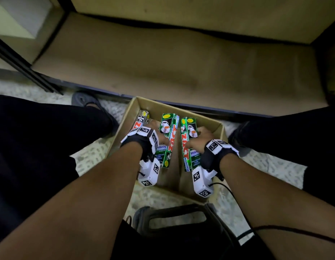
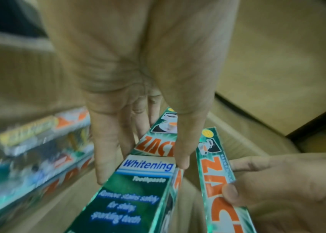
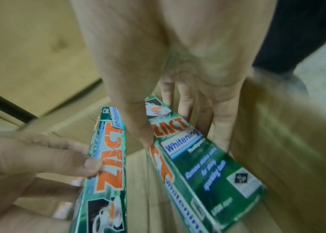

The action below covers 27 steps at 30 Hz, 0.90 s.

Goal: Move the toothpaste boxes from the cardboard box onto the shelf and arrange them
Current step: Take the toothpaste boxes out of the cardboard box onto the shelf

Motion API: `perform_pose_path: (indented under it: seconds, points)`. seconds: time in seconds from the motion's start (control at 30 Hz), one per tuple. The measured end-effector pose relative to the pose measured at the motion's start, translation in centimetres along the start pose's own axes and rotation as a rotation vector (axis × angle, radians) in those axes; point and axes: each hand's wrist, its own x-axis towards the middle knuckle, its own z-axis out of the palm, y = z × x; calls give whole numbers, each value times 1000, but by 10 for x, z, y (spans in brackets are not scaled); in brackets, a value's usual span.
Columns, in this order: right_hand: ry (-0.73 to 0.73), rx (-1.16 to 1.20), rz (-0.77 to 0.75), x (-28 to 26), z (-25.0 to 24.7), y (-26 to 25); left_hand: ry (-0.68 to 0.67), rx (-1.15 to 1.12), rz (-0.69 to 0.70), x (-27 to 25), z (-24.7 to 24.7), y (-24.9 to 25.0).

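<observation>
An open cardboard box (image 1: 221,128) stands on the floor between my legs. My left hand (image 1: 155,134) grips a green toothpaste box (image 1: 169,141) inside it, thumb on one side and fingers on the other, as the left wrist view shows (image 2: 138,181). My right hand (image 1: 198,139) grips a second green toothpaste box (image 1: 187,145) beside it in the same pinch (image 3: 198,165). A silver and red toothpaste box (image 1: 141,119) lies along the carton's left wall. The bare brown shelf board (image 1: 163,62) runs just beyond the carton.
My legs and dark shoes (image 1: 84,100) flank the carton on a speckled floor. A black shelf upright (image 1: 22,66) slants at the left. A dark bag (image 1: 172,222) sits close to my body. A black cable (image 1: 294,231) trails from the right wrist.
</observation>
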Motion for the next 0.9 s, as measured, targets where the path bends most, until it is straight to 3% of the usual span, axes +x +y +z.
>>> perform_pose_path:
  seconds: [0.43, 0.9]
  points:
    - [202, 13, -277, -97, -72, -44, 296, -7, 198, -100, -63, 57]
    - [531, -41, -573, -257, -204, -106, 559, -19, 479, -255, -152, 142]
